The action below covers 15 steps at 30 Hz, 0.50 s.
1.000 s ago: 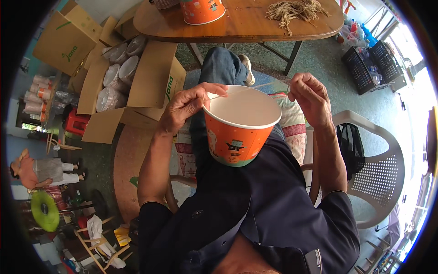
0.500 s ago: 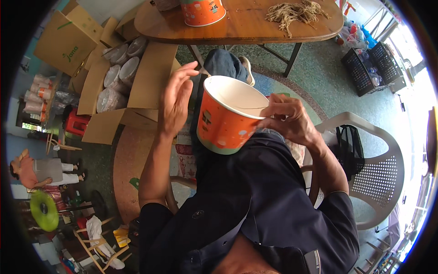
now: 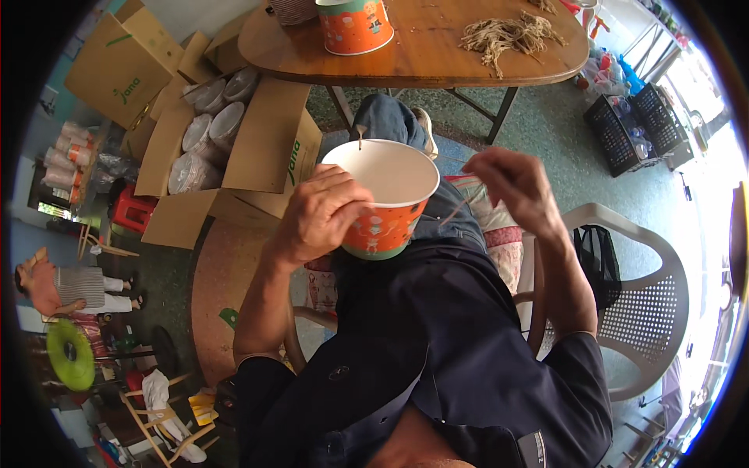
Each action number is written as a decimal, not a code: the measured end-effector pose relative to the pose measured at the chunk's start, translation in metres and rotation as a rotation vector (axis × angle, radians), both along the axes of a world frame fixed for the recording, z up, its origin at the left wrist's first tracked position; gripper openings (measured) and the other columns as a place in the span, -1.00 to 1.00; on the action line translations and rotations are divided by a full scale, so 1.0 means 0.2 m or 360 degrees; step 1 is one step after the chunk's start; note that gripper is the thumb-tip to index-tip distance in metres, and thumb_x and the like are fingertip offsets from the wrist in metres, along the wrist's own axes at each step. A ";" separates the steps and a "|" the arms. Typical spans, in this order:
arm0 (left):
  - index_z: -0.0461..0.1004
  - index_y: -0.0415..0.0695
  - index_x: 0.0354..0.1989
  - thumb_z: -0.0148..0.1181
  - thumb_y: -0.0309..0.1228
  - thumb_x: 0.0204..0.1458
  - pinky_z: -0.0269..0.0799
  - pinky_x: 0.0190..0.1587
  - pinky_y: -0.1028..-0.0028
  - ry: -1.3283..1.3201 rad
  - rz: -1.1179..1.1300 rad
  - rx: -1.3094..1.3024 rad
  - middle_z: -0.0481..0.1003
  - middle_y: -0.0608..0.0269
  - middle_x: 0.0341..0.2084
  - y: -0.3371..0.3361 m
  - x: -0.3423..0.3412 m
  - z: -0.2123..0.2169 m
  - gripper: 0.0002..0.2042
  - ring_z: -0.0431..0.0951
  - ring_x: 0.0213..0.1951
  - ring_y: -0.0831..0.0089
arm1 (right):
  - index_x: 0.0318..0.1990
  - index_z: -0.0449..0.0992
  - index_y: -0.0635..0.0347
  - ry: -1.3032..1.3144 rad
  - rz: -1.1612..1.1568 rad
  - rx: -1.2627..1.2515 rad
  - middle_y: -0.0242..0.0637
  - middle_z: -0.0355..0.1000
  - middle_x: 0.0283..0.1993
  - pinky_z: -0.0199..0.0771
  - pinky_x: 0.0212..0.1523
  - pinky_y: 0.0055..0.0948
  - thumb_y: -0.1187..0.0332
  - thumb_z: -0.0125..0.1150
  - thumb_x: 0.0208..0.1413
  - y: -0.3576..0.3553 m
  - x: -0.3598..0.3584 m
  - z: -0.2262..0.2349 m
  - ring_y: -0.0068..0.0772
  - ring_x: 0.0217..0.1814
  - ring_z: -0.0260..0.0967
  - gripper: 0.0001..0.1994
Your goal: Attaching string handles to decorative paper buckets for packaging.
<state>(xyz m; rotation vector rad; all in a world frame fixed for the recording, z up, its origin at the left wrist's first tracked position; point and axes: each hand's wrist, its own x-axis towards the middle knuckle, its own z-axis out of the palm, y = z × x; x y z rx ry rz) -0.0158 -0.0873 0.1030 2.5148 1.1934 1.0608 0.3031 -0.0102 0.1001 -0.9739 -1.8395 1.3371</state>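
Observation:
A paper bucket (image 3: 388, 226), orange with a green band at the bottom and a white inside, sits at my lap with its mouth facing up. My left hand (image 3: 321, 214) is closed over its near left rim. On the far left of the rim, a short bit of tan string (image 3: 360, 139) sticks up. To the right of the bucket, apart from it, my right hand (image 3: 515, 187) is raised with its fingers pinched and slightly blurred. A thin piece of twine (image 3: 456, 211) shows by those fingers; part of it is hard to follow.
Ahead stands a wooden table (image 3: 429, 58) with another orange bucket (image 3: 355, 30) and a heap of tan twine (image 3: 511, 40). An open cardboard box (image 3: 269, 140) of wrapped tubs is at left. Right are a plastic chair (image 3: 647, 312) and black crates (image 3: 632, 129). A person (image 3: 74, 288) stands far left.
My left hand has gone from open beside the bucket to gripping its rim. My right hand has left the rim and moved right. The bucket has turned and sits more upright.

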 end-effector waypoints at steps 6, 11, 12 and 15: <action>0.54 -0.16 -0.33 0.33 -0.42 0.16 0.43 0.12 0.17 0.0009 -0.0083 -0.0198 0.57 0.14 -0.44 -0.07 -0.11 0.04 -0.89 0.62 -0.27 0.11 | 0.01 0.58 0.29 0.0890 -0.0026 -0.0317 -0.45 0.46 -0.39 0.17 -0.63 -0.71 0.33 0.08 0.47 0.07 0.14 0.05 -0.79 -0.63 0.23 -0.78; 0.60 -0.11 -0.26 0.45 -0.38 0.06 0.41 0.12 0.18 0.0207 -0.0172 -0.0113 0.58 0.24 -0.44 -0.14 0.02 0.04 -0.84 0.62 -0.32 0.20 | 0.09 0.55 0.30 0.1275 0.0274 -0.0126 -0.17 0.64 -0.12 0.16 -0.76 -0.70 0.50 0.03 0.45 0.11 0.23 0.03 -0.77 -0.75 0.17 -0.80; 0.60 -0.11 -0.27 0.47 -0.38 0.03 0.41 0.11 0.18 0.0261 -0.0210 -0.0043 0.58 0.23 -0.44 -0.15 0.04 0.03 -0.83 0.61 -0.33 0.20 | 0.10 0.55 0.29 0.1334 0.0291 -0.0120 -0.15 0.64 -0.10 0.17 -0.76 -0.70 0.51 0.03 0.45 0.11 0.25 0.03 -0.77 -0.76 0.17 -0.79; 0.57 -0.14 -0.25 0.43 -0.44 0.07 0.46 0.01 0.20 0.0107 -0.0241 -0.0104 0.58 0.18 -0.42 -0.15 0.06 0.04 -0.85 0.61 -0.29 0.16 | 0.15 0.54 0.26 0.1448 0.0437 0.0065 -0.05 0.64 0.02 0.17 -0.78 -0.68 0.52 0.01 0.45 0.14 0.30 0.03 -0.77 -0.80 0.14 -0.76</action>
